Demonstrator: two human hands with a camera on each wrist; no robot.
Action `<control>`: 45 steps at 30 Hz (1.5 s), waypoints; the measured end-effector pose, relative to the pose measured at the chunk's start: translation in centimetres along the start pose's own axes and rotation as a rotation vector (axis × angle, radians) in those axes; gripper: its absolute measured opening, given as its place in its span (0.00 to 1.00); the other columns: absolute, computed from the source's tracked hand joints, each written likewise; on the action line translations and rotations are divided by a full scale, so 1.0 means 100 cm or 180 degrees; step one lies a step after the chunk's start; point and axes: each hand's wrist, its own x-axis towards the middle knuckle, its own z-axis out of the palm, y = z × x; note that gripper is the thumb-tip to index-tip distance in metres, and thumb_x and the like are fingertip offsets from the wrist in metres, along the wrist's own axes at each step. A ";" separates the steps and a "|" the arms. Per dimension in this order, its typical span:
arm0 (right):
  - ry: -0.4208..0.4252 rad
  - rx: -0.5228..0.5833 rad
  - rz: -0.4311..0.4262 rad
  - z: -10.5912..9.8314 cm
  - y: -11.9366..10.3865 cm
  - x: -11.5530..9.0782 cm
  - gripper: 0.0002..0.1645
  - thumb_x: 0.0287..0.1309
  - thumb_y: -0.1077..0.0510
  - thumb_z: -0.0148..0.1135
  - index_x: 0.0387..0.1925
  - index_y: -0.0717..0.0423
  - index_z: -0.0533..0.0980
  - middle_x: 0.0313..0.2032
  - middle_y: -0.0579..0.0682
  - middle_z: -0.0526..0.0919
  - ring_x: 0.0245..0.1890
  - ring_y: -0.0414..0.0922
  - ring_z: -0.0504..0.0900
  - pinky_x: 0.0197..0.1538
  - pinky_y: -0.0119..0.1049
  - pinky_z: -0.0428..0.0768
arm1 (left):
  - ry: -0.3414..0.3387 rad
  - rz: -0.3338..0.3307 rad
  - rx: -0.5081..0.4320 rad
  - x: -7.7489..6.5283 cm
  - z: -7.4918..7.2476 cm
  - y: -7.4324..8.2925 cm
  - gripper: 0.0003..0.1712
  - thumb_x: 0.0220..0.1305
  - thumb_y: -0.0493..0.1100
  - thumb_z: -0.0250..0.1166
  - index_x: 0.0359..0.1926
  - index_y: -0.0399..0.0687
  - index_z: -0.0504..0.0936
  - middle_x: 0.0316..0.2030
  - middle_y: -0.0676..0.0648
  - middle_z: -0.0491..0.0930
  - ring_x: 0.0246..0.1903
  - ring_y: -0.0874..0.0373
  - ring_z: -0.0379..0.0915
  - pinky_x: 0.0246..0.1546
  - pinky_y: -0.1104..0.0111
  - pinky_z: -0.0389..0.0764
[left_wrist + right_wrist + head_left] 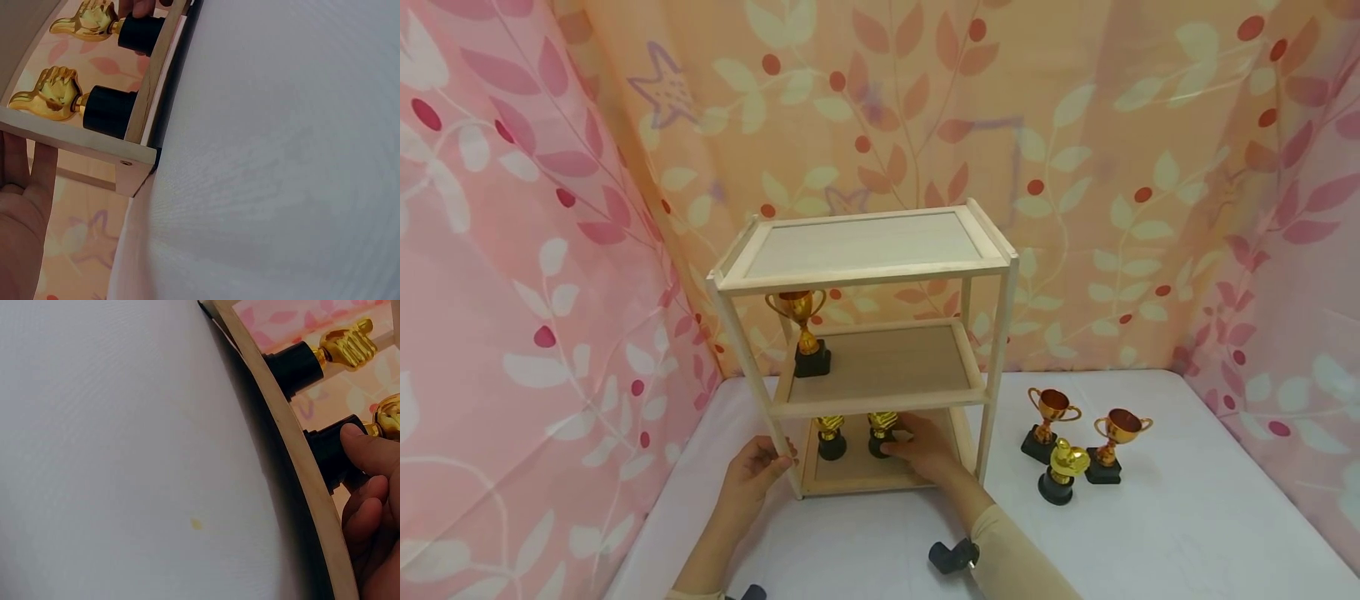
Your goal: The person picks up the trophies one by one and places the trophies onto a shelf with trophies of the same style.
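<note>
A gold thumbs-up trophy (882,422) with a round black base stands on the bottom tier of a small wooden shelf (880,407). My right hand (929,451) grips its base, the thumb (354,434) lying along the near side. To its left stands a second thumbs-up trophy (56,97), upright and apart from the first. My left hand (756,472) holds the shelf's front left post (752,358) near the bottom, its fingers (44,165) reaching behind the post. The middle tier hides the tops of both thumbs-up trophies in the head view.
A gold cup trophy (812,357) stands on the middle tier at the left. Right of the shelf, two cup trophies (1051,406) (1122,427) and another thumbs-up trophy (1063,467) stand on the white tabletop (1180,533). Patterned curtains (1075,167) enclose the back and sides.
</note>
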 end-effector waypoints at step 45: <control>-0.0153 0.0307 -0.0344 -0.060 -0.009 -0.101 0.26 0.56 0.47 0.69 0.56 0.36 0.73 0.46 0.52 0.82 0.10 0.35 0.67 0.13 0.32 0.72 | -0.0019 0.0130 -0.0224 0.001 0.000 -0.006 0.13 0.66 0.33 0.59 0.49 0.32 0.69 0.45 0.46 0.78 0.45 0.58 0.79 0.50 0.68 0.82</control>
